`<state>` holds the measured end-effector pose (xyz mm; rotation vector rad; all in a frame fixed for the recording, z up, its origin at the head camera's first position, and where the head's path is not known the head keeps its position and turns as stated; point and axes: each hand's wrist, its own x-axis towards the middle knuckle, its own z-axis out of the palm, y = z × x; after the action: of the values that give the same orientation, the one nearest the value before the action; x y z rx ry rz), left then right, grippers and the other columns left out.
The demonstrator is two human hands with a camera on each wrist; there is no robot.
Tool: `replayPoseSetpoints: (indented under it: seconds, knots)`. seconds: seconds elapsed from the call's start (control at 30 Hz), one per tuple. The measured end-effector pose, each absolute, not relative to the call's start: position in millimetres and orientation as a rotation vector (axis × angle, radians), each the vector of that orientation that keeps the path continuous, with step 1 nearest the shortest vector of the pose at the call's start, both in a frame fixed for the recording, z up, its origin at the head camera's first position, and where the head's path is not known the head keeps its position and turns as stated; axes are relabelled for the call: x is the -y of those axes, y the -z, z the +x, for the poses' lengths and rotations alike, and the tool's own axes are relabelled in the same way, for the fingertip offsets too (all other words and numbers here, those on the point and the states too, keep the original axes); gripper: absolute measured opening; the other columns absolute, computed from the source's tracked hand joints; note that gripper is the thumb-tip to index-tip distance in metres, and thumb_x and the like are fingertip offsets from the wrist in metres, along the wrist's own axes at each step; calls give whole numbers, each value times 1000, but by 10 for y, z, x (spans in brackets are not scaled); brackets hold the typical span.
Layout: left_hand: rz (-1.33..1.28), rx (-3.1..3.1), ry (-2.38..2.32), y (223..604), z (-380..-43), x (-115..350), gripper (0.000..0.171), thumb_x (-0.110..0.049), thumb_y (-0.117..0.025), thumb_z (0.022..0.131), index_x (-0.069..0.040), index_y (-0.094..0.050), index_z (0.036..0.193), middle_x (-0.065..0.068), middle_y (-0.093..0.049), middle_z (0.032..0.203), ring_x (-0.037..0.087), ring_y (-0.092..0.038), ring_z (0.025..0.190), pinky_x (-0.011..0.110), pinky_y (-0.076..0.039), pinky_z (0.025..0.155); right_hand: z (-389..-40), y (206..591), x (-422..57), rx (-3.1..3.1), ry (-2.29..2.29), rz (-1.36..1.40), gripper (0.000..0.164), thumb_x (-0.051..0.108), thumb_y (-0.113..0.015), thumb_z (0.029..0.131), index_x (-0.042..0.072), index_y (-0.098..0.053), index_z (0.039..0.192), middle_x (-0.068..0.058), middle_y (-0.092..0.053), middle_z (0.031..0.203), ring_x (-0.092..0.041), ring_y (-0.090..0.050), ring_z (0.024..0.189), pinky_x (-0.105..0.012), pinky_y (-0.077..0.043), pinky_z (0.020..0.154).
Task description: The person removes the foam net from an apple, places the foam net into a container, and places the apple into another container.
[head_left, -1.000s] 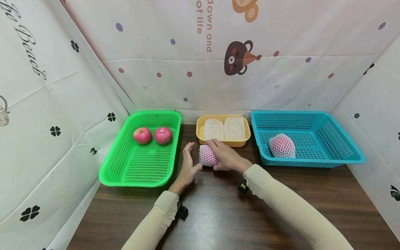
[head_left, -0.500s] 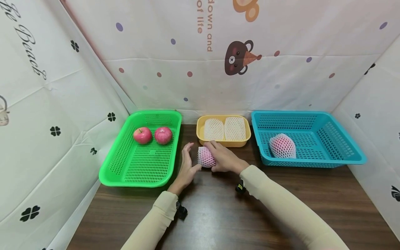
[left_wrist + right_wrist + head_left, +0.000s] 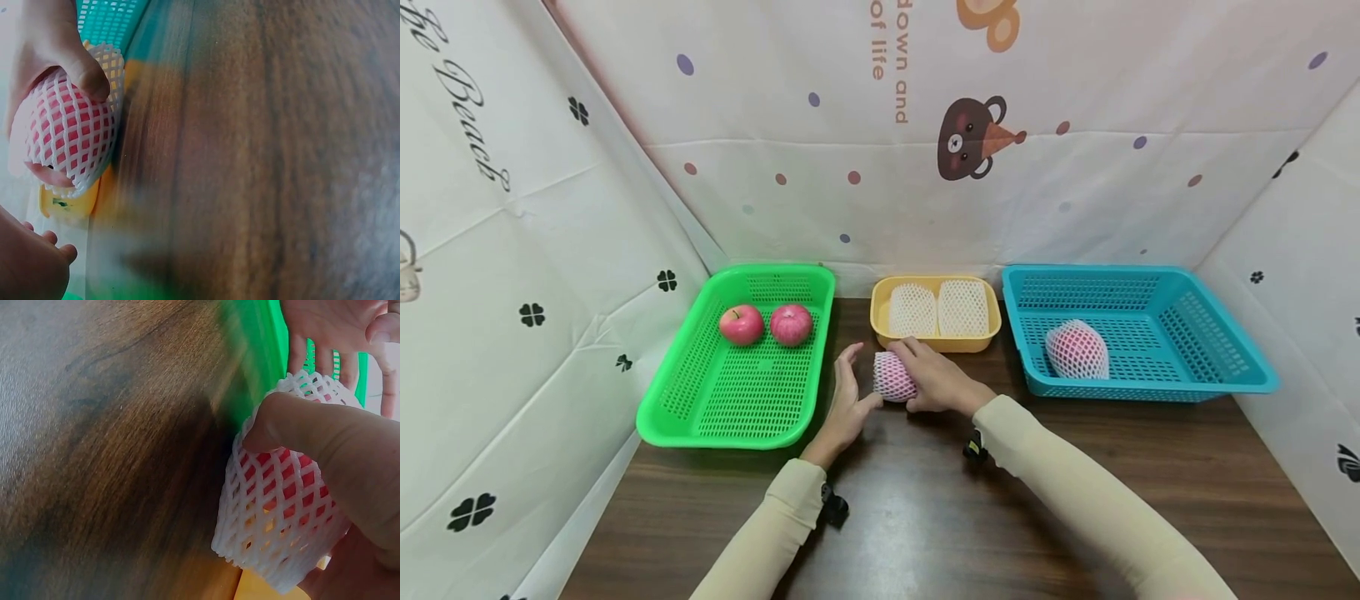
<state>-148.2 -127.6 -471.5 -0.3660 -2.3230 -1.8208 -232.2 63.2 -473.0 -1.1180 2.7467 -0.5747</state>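
A red apple in a white foam net point(image 3: 893, 377) is at the middle of the table, in front of the yellow tray. My right hand point(image 3: 942, 379) grips it from the right, and in the right wrist view the thumb point(image 3: 300, 428) lies across the net point(image 3: 275, 506). At one end of the netted apple point(image 3: 72, 125), a patch of bare apple shows in the left wrist view. My left hand point(image 3: 848, 410) stands just to its left with relaxed, spread fingers and holds nothing. From these views I cannot tell whether its thumb touches the net.
At the left, a green basket point(image 3: 730, 437) holds two bare red apples point(image 3: 742, 325). Behind my hands, a yellow tray point(image 3: 992, 321) bears flat white foam nets point(image 3: 964, 308). The blue basket point(image 3: 1187, 333) at the right contains another netted apple point(image 3: 1077, 350). Patterned cloth hangs around the table.
My right hand has shifted slightly left with the netted apple, closer to the left hand. The left hand has barely moved. Baskets and tray stay put.
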Motion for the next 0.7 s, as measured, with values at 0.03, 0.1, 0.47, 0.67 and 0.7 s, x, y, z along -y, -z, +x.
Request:
replayPoseSetpoints:
  seconds: [0.03, 0.1, 0.47, 0.67, 0.7]
  knots:
    - [-367, 2322, 1822, 4718, -1484, 1277, 83, 1, -57, 75, 10, -22, 151, 29, -18, 155, 52, -16, 147, 62, -15, 120, -2321, 4729, -632, -2747, 574, -1117, 103, 12, -94, 69, 11, -35, 154, -11, -44, 141, -27, -52, 119, -46, -50, 99]
    - [-363, 2325, 1822, 4718, -1483, 1276, 84, 1, -57, 75, 9, -22, 150, 29, -18, 155, 53, -16, 146, 63, -15, 120, -2318, 4725, -633, -2749, 570, -1116, 104, 12, -94, 69, 11, -34, 154, -11, -44, 141, -27, -53, 119, -46, -50, 99]
    - [-339, 2346, 1776, 5105, -1666, 1319, 87, -3, -61, 78, -1, -21, 155, 20, -18, 159, 46, -17, 148, 60, -16, 120, -2316, 4708, -660, -2757, 531, -1132, 105, 14, -94, 71, 9, -32, 155, -13, -44, 143, -29, -54, 120, -48, -50, 100]
    - [-337, 2339, 1758, 5146, -1685, 1356, 85, -11, -63, 78, -10, -24, 154, 13, -20, 159, 41, -19, 150, 58, -18, 121, -2293, 4680, -675, -2759, 541, -1164, 105, 19, -94, 72, 8, -31, 156, -15, -43, 144, -30, -53, 121, -49, -49, 102]
    - [-339, 2336, 1758, 5143, -1683, 1358, 85, -12, -64, 79, -11, -24, 154, 13, -20, 159, 41, -19, 150, 58, -18, 121, -2288, 4677, -677, -2761, 541, -1170, 105, 19, -94, 72, 8, -31, 155, -15, -43, 144, -30, -53, 121, -49, -50, 101]
